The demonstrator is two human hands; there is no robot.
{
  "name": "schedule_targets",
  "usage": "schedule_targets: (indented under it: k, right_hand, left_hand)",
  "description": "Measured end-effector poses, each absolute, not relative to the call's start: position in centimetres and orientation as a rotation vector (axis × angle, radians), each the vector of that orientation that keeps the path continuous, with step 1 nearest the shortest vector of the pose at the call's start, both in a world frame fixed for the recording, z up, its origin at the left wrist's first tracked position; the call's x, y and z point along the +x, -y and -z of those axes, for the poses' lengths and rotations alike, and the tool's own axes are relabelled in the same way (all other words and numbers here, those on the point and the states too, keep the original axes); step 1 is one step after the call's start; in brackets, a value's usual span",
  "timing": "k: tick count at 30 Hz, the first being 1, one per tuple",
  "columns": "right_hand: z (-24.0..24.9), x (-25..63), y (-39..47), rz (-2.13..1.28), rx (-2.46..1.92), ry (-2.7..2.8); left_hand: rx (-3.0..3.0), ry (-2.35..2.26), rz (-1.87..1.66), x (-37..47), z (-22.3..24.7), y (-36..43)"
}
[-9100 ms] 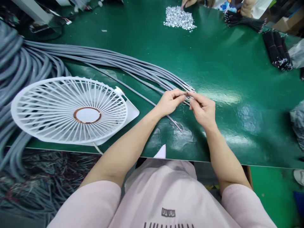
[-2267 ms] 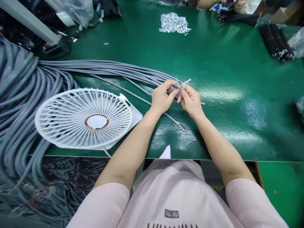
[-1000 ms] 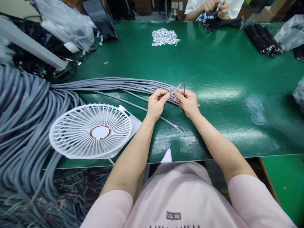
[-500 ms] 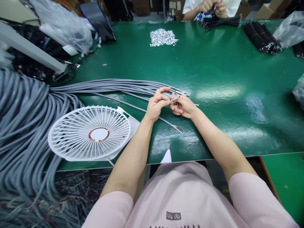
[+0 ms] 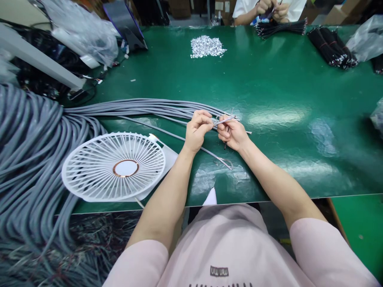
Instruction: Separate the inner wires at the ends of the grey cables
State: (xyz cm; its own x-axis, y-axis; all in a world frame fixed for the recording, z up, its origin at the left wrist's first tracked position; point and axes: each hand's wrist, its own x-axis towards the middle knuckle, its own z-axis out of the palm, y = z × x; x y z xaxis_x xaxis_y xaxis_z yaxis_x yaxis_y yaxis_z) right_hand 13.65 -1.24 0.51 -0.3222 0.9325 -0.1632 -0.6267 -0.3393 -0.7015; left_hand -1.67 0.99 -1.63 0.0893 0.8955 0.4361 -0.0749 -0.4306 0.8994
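Observation:
My left hand (image 5: 197, 130) is closed in a pinch on a grey cable, just behind its stripped end (image 5: 225, 120). Close by on the right, my right hand (image 5: 233, 134) has its fingers curled at that same cable end. A thin, dark-handled tool (image 5: 225, 146) pokes out below the right fingers, and a fine metallic point rises above them; its exact kind is too small to tell. Another grey cable with frayed, split wires (image 5: 225, 162) lies on the table below my hands. A row of grey cables (image 5: 143, 107) runs behind them from the left.
A white fan (image 5: 125, 168) stands left of my forearm. Beyond it hangs a thick heap of grey cables (image 5: 36, 159). Small silvery pieces (image 5: 207, 46) are piled at the back. Opposite, a person's hands (image 5: 273, 10) work above black wire bundles (image 5: 281, 28). More bundles (image 5: 332, 46) lie right.
My right hand has shifted slightly right and turned. The cable's pale end now shows more clearly across its fingers, and the fine metallic point stands up above them. My left hand keeps its pinch.

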Motion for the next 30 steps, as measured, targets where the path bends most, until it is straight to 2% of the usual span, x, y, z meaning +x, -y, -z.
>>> schedule_targets:
  k: [7,14,17,23,30]
  right_hand:
    - [-0.7,14.6,0.8,-1.859,-0.660,0.614]
    - [0.2,13.7,0.6,-1.769,-0.912,0.732]
    - [0.4,14.2,0.3,-1.627,-0.973,0.746]
    - [-1.8,16.1,1.3,-1.117,-0.892,0.862]
    - [-2.1,15.8,2.8,-1.029,-0.817,1.317]
  left_hand:
    - [1.201,-0.835,-1.410,-1.4,-0.1,-0.3]
    - [0.891,-0.713,-1.376,-1.3,-0.8,-0.2]
    - [0.844,-0.688,-1.364,-1.4,-0.7,-0.4]
    - [0.815,-0.664,-1.352,-1.3,-0.5,-0.3]
    - [0.869,-0.687,-1.320,-1.1,-0.3,-0.2]
